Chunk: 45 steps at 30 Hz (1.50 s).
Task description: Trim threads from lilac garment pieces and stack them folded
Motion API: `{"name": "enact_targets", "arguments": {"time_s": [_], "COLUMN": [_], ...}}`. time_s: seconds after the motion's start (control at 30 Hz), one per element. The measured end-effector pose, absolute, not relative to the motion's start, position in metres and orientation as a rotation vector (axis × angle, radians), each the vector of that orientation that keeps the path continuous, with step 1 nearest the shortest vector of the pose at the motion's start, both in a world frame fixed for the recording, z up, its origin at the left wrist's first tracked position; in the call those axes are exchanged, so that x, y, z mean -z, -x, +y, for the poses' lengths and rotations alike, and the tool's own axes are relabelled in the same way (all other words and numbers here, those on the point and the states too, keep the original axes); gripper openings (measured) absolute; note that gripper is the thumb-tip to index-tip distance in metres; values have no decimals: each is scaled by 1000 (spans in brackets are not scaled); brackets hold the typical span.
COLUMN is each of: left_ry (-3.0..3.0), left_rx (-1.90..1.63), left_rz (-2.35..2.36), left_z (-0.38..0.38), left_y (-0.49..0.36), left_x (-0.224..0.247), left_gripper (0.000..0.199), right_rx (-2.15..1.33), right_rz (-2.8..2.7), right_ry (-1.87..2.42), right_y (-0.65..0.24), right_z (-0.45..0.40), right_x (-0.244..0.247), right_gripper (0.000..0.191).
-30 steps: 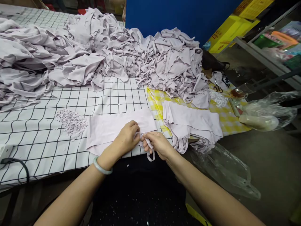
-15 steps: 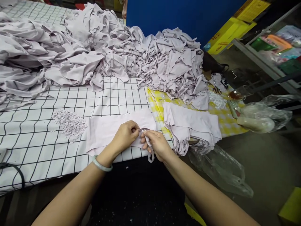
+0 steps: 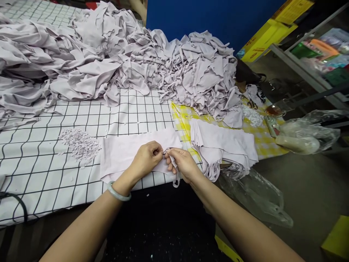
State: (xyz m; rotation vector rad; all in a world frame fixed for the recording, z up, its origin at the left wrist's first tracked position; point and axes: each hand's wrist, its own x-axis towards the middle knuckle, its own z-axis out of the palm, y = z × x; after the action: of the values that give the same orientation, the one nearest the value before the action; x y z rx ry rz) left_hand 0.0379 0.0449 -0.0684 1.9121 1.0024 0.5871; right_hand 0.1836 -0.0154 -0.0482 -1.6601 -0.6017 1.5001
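Note:
A flat pale lilac fabric piece [image 3: 120,151] lies on the gridded tablecloth, under and beyond both hands. My left hand [image 3: 147,158], with a pale bangle at the wrist, is closed in a pinch at its right part. My right hand [image 3: 183,163] is closed on a narrow lilac strap [image 3: 176,180], whose loop hangs below the fingers. Between the two sets of fingertips shows a small pale ring or slider [image 3: 167,149]. The left fingertips meet the strap's end beside it; the fingers partly hide it.
Left of the fabric lies a heap of small pale chips [image 3: 80,145]. A folded stack of lilac pieces [image 3: 223,140] rests on the yellow checked cloth [image 3: 268,147]. Behind rises a large garment pile [image 3: 191,69]. Scissors [image 3: 251,104] and plastic bags [image 3: 313,134] are at right.
The fingertips have shifted slightly around the small ring or slider, which is now turned differently. The strap's loop hangs a little farther right. Both hands keep their grip.

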Motion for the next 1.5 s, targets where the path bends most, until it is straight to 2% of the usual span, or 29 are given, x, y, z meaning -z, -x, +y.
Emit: {"name": "enact_targets", "arguments": {"time_s": [0.4, 0.53, 0.6, 0.7, 0.8, 0.93, 1.0, 1.07, 1.13, 1.2, 1.27, 1.33, 1.37, 1.5], "left_ry": [-1866, -2049, -2222, -2433, -2532, -2547, -2471, -2331, -2174, -2049, -2004, -2018, -2043, -2174], "left_rx": [-568, -566, -556, -349, -211, -191, -183, -350, -684, -945, -964, -852, -805, -752], "left_rz": [1017, 869, 812, 783, 818, 836, 819, 838, 939, 1061, 1080, 1018, 990, 978], "left_z": [45, 53, 58, 62, 61, 63, 67, 69, 61, 42, 15, -12, -23, -43], "left_y": [-36, -27, -26, -34, -47, -55, -46, -23, 11, 46, 75, 95, 101, 115], "left_x": [66, 59, 57, 65, 83, 91, 81, 64, 45, 31, 27, 34, 41, 64], "left_gripper": [16, 16, 26, 42, 57, 61, 59, 49, 35, 25, 20, 24, 29, 49], "right_rx": [-1718, -1790, -1699, -1459, -1323, -1238, -1035, -832, -967, -1385, -1700, -1804, -1820, -1677], "right_rz": [-593, -558, -658, -839, -848, -747, -688, -730, -940, -1147, -1166, -1088, -1067, -1340], "right_ry": [1640, 1598, 1647, 1795, 1845, 1738, 1733, 1786, 1792, 1637, 1432, 1304, 1268, 1328], "right_y": [-184, -191, -193, -189, -180, -179, -185, -187, -180, -160, -128, -94, -80, -68], "right_z": [-15, -40, -61, -97, -129, -155, -163, -169, -168, -159, -141, -123, -116, -113], "right_x": [40, 31, 24, 20, 35, 71, 80, 81, 78, 79, 87, 98, 102, 95], "right_gripper": [18, 29, 37, 44, 43, 32, 30, 29, 23, 22, 26, 39, 40, 23]}}
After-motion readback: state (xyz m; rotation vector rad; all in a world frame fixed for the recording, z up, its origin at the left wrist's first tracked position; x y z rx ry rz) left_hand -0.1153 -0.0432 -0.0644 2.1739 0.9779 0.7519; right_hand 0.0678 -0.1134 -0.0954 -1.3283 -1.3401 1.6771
